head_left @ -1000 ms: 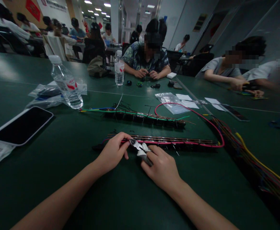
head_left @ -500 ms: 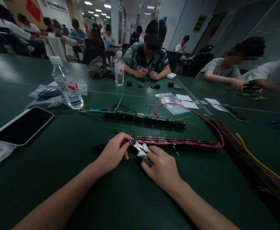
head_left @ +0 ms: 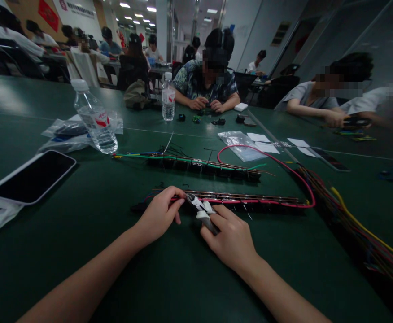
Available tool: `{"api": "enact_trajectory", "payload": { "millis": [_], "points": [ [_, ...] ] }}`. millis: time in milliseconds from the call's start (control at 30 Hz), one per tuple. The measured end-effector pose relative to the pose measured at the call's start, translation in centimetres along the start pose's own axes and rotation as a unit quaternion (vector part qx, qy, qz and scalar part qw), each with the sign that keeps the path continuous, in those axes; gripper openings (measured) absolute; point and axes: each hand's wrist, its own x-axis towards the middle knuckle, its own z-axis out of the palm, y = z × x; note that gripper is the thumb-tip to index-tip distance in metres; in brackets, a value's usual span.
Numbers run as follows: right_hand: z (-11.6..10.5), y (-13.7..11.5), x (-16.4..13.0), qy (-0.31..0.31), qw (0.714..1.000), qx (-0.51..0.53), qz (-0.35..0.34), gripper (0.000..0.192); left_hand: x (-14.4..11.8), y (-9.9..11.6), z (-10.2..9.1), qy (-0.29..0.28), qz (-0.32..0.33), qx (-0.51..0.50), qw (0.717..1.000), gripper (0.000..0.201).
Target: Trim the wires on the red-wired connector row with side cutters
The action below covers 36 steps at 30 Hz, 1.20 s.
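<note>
My right hand (head_left: 232, 233) grips diagonal cutting pliers (head_left: 207, 214) with pale grey handles, their jaws pointing up and left. My left hand (head_left: 159, 215) is closed in a pinch just left of the jaws; what its fingertips hold is too small to make out. Both hands are at the near wire bundle (head_left: 260, 199), a long dark strip with a red wire (head_left: 312, 190) along its front. Thin tie tails stick out of it. The left end of this bundle is partly hidden behind my left hand.
A second bundle with a green wire (head_left: 183, 159) lies behind. Another thick bundle (head_left: 361, 229) runs down the right side. On the left are a phone (head_left: 35, 177), a water bottle (head_left: 97, 121) and plastic bags (head_left: 65, 130). A co-worker (head_left: 203, 85) sits opposite.
The pliers and my right hand have shifted slightly right, so their tip is a little farther from my left fingers. My left hand stays almost where it was.
</note>
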Motion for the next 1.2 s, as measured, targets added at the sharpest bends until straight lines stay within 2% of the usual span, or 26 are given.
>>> {"api": "enact_trajectory", "payload": {
  "millis": [333,567,1200],
  "points": [
    [-0.49,0.17,0.06,-0.021,0.999,-0.028,-0.023,0.003,-0.15,0.46,-0.10,-0.004,-0.007,0.006,1.000,0.014],
    [-0.70,0.08,0.09,-0.045,0.997,-0.050,-0.028,0.007,-0.10,0.79,-0.10,-0.007,-0.018,0.005,1.000,0.014],
    [-0.91,-0.21,0.42,-0.046,0.996,-0.070,-0.038,0.007,-0.08,0.54,-0.05,0.002,-0.008,-0.010,1.000,0.014]
  ]
}}
